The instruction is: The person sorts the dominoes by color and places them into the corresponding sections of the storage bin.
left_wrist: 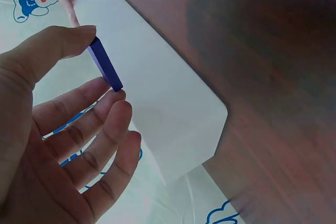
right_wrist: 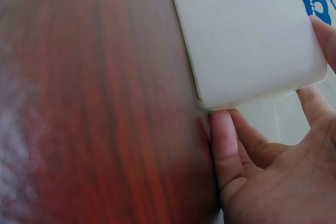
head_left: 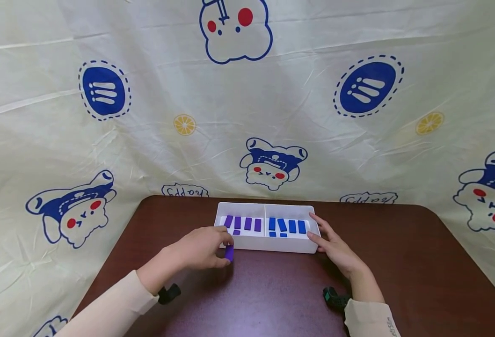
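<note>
My left hand (head_left: 203, 246) pinches a small flat purple block (head_left: 229, 253) between thumb and fingertips, just in front of the left end of a white two-compartment box (head_left: 268, 244). In the left wrist view the same purple block (left_wrist: 106, 67) spans from thumb tip to fingertips, in front of the box's wall. My right hand (head_left: 338, 250) grips the box's right end, thumb and a finger over the rim. Several purple blocks (head_left: 247, 223) lie in the left compartment and several blue blocks (head_left: 292, 226) in the right one.
The box stands near the back of a dark brown wooden table (head_left: 272, 290). Behind the table hangs a pale printed cloth (head_left: 230, 159). A black band (head_left: 169, 294) is on the left wrist, another black band (head_left: 335, 298) on the right.
</note>
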{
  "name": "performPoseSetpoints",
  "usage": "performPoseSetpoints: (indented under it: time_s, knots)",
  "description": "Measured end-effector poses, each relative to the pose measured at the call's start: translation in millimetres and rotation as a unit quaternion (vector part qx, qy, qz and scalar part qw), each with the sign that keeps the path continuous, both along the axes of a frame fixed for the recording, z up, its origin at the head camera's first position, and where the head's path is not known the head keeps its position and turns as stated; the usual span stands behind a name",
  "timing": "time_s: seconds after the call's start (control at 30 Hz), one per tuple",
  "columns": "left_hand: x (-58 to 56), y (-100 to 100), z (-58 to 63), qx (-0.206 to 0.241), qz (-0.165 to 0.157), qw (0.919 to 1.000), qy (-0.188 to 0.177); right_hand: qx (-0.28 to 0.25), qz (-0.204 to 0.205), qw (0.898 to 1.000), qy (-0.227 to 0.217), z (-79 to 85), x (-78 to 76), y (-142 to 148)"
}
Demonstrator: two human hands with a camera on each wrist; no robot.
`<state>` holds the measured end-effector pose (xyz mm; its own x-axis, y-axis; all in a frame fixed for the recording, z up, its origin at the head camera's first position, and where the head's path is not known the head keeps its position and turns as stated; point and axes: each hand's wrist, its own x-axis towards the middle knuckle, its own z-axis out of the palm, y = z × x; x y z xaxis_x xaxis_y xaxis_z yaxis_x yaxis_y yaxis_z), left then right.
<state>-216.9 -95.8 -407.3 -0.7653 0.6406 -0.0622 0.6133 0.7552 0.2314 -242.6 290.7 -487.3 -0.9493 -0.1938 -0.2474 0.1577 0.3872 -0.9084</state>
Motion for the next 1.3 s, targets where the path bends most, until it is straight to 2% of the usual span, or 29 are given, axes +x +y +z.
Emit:
performPoseSetpoints:
  time_s: [0.2,0.5,0.8,1.03,1.3]
  knots:
    - [-10.4,3.8,2.5,-0.01,0.001,0.9999,0.004,-0.001,0.001,1.0,-0.001,-2.1,2.5,-0.6]
    - [-27.4,13.2,12.8,-0.026,-0.003,0.9996,0.012,0.0,0.007,1.0,-0.001,-4.4,2.8,-0.3]
    - [-53.7,26.7,20.3,-0.046,-0.003,0.9989,0.004,-0.006,0.006,1.0,-0.001,-4.0,0.5,2.0]
    - [-78.2,36.0,14.4,-0.041,0.009,0.999,-0.019,0.0,0.002,1.0,-0.003,-2.9,-0.6,3.1]
    - [-90.1,43.2,5.6,-0.052,0.016,0.9979,-0.034,0.0,0.006,1.0,-0.004,-1.6,-1.7,1.5]
